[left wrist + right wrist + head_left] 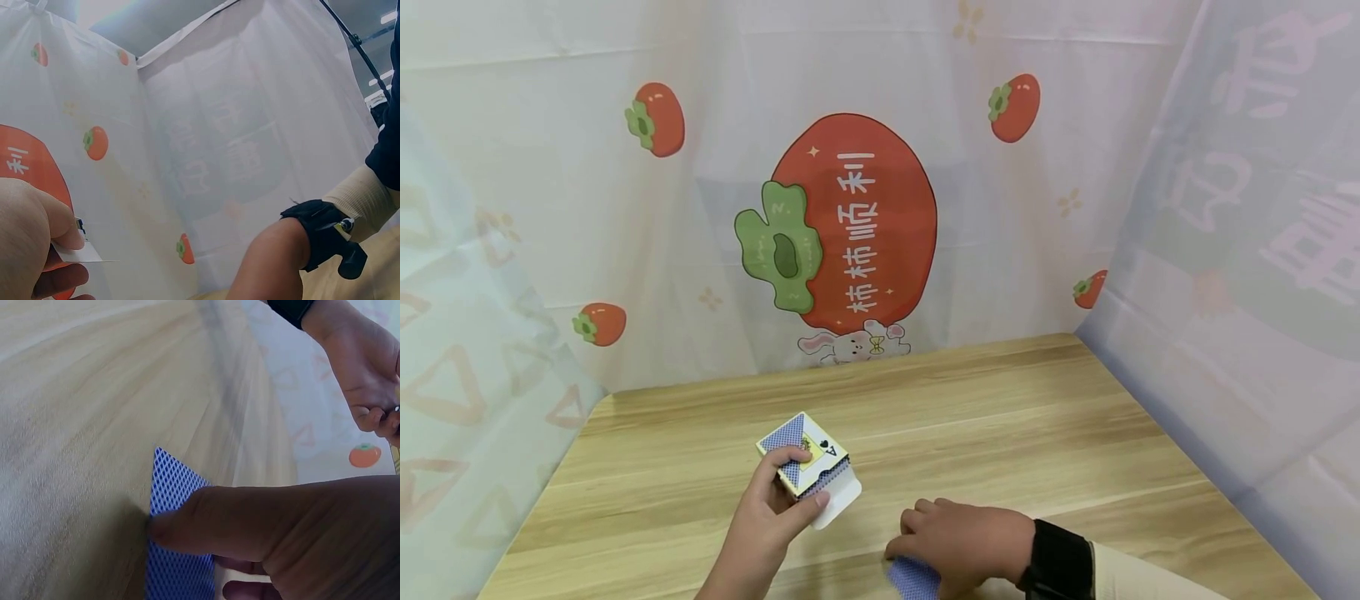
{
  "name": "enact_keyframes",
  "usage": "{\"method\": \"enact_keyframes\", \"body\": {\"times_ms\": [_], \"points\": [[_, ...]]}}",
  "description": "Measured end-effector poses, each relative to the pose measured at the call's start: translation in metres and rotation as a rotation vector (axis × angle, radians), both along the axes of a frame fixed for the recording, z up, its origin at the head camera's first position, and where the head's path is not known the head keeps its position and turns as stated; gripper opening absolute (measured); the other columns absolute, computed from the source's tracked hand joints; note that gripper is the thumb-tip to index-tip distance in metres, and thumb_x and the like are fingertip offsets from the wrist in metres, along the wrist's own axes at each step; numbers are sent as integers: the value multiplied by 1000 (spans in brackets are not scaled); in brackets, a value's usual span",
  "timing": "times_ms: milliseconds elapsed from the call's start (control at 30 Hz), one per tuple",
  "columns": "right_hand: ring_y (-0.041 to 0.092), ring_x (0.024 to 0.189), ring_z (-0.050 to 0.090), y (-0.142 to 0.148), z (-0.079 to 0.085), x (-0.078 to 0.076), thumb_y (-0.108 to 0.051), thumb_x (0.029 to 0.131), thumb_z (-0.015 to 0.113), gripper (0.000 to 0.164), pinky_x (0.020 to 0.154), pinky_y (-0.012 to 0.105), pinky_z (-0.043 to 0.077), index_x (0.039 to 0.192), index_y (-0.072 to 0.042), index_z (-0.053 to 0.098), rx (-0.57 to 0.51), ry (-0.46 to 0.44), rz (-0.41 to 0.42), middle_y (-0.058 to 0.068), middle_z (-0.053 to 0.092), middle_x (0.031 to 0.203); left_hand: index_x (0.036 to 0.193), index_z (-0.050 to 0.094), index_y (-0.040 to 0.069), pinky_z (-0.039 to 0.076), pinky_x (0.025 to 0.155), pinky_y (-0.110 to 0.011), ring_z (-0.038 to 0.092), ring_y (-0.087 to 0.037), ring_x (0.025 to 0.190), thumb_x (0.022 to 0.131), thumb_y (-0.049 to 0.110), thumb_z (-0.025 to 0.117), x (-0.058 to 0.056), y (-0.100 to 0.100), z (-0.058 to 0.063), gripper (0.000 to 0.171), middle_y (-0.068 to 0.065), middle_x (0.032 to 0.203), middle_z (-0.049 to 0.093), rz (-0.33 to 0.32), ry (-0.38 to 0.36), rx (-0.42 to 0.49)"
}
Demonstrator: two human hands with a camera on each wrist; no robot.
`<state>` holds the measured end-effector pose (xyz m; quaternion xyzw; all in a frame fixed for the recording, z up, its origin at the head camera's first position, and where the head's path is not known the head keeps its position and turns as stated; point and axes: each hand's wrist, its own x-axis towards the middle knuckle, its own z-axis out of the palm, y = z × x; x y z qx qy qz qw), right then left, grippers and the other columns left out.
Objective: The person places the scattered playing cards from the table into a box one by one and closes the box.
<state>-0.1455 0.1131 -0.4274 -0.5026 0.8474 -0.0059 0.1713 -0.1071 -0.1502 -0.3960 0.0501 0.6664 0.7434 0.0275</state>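
My left hand [760,517] holds a playing-card box [820,475] above the table, fingers and thumb around its sides. An ace of spades and a blue pattern are printed on the box, and its white end flap [838,500] hangs open toward me. Low at the front, my right hand [966,537] pinches a blue-backed playing card [916,577] just over the tabletop. From the right wrist, the thumb [200,519] lies across the card's patterned back, with other fingers behind. Whether it is one card or several, I cannot tell.
The wood-grain table [1000,417] is bounded at the back by a white curtain [715,100] printed with persimmons. More curtain hangs along the left and right sides. A black strap [1060,557] wraps the right wrist.
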Motion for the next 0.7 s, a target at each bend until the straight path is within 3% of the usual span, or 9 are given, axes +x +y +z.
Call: {"method": "enact_keyframes", "body": {"times_ms": [200,367,600,700], "points": [[1,93,41,-1,0,3,-57,84,76,67,78,16,41,142,-37,50,31,-91,-34,-15,49,109,131,41,7,58,82,-33,59,-32,111,89,-4,69,0,0,1,52,-31,134,44,-7,-4,6],[0,89,42,-3,-2,8,-55,86,75,62,75,14,40,140,-35,52,15,-58,-18,-15,48,105,132,41,7,58,82,-33,60,-31,110,89,-4,69,0,0,1,52,-31,133,44,-7,-4,4],[-6,87,45,-5,-7,17,-48,98,63,41,72,6,35,135,-33,56,-98,25,105,-16,52,110,131,43,6,58,81,-33,60,-31,109,89,-5,69,1,1,2,51,-30,131,46,-3,-6,9],[-8,97,47,-10,-10,21,-46,102,57,37,76,4,35,136,-34,54,-54,108,237,-19,54,119,130,44,7,57,81,-32,60,-31,108,89,-5,69,1,1,2,50,-29,131,47,-3,-7,12]]}}
